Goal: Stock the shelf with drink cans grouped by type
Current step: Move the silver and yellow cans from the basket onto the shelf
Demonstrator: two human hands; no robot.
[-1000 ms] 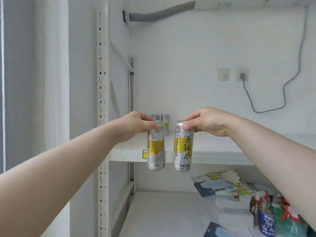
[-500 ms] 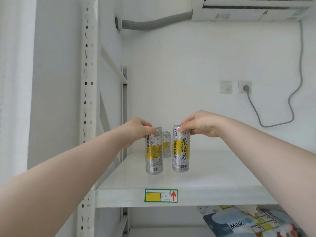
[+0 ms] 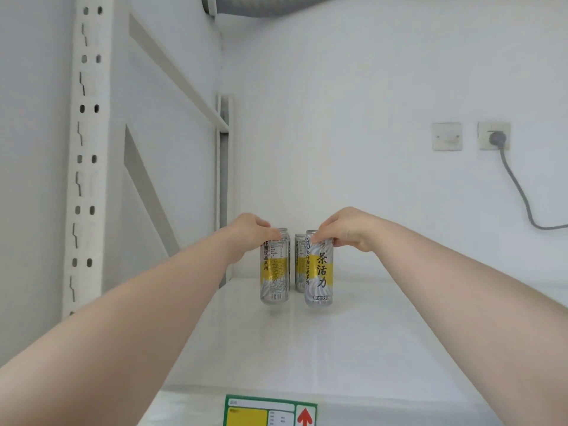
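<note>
White shelf (image 3: 368, 339), near its back left corner: left hand (image 3: 249, 232) pinches the left can (image 3: 274, 273) and right hand (image 3: 349, 229) the right can (image 3: 320, 272) by their tops, upright before a matching rear can (image 3: 299, 265), probably for grouping

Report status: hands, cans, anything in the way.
Left hand grips left can, right hand grips right can, both by tops. Cans upright, low over shelf. Matching can close behind.

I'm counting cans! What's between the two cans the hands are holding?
In the head view, a third silver-and-yellow can stands farther back on the shelf, showing between the left can and right can.
</note>
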